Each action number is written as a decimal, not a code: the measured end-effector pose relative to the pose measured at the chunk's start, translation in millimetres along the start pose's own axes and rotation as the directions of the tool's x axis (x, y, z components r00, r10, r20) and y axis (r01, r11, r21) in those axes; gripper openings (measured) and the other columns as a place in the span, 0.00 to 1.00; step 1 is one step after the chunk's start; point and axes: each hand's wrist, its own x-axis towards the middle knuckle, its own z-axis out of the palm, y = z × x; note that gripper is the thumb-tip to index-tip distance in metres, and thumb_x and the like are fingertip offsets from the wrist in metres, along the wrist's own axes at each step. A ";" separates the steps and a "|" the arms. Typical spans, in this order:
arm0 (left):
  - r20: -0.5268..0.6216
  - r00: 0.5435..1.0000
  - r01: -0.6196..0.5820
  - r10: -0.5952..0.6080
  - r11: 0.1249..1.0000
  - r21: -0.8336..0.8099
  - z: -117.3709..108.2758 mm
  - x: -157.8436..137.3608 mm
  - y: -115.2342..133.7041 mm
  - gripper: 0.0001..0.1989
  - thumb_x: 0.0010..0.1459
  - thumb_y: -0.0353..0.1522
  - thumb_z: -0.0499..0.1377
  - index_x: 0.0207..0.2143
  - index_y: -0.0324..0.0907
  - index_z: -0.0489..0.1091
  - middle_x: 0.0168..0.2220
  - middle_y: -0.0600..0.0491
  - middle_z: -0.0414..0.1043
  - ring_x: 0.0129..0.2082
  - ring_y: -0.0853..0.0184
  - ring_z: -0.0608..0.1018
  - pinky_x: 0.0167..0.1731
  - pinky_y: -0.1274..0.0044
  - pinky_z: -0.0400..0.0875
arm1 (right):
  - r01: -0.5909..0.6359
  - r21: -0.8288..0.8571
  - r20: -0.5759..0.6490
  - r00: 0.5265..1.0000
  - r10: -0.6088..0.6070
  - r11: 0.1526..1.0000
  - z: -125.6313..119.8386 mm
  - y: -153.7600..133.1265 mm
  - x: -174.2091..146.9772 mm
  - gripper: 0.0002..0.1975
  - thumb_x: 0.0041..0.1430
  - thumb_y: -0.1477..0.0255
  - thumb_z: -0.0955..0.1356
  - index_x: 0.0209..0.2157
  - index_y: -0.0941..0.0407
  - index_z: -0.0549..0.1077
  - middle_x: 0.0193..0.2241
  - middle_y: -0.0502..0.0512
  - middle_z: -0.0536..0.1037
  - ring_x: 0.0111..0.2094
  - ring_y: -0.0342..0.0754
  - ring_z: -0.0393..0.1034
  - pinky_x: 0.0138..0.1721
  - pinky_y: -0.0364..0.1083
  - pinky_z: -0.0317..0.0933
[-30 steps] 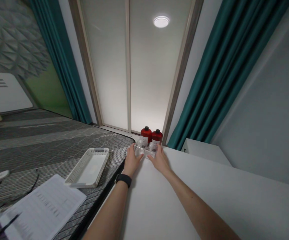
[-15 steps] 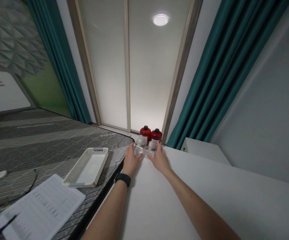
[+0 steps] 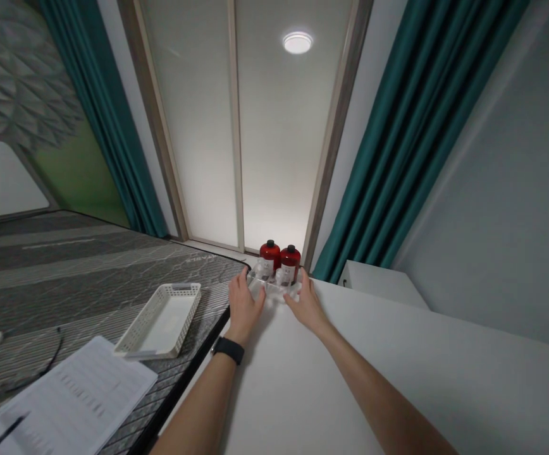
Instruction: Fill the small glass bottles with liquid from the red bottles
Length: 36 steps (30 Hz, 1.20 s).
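A clear plastic tray [image 3: 274,292] sits at the far end of the white tabletop. Two red bottles with black caps, one on the left [image 3: 269,251] and one on the right [image 3: 290,258], stand upright at it; whether they are inside or just behind its rim is hard to tell. Small clear objects [image 3: 281,277] with whitish labels show in front of the bottles. My left hand [image 3: 245,304] grips the tray's left side, thumb at the front. On the opposite side, my right hand [image 3: 307,304] holds it the same way. A dark band is on my left wrist.
To the left, a grey patterned mattress [image 3: 89,265] borders the white table [image 3: 374,366]. On it lie a white perforated basket [image 3: 127,346], printed papers [image 3: 80,392] with a dark pen, and a cable. A white cabinet [image 3: 383,284] stands beyond the table, near green curtains.
My hands have moved slightly apart, and more of the clear tray shows between them. The whole view has shifted a little, so everything appears further left.
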 end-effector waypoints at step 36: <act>0.511 0.644 -0.470 0.568 0.822 -0.321 13.3 -71.3 135.6 0.09 0.60 0.25 0.52 0.37 0.43 0.71 0.33 0.49 0.75 0.35 0.60 0.75 0.37 0.68 0.66 | 0.014 -0.035 -0.143 0.989 -0.019 0.999 -114.1 44.1 -141.4 0.13 0.59 0.78 0.65 0.44 0.52 0.74 0.41 0.55 0.79 0.46 0.53 0.72 0.51 0.52 0.62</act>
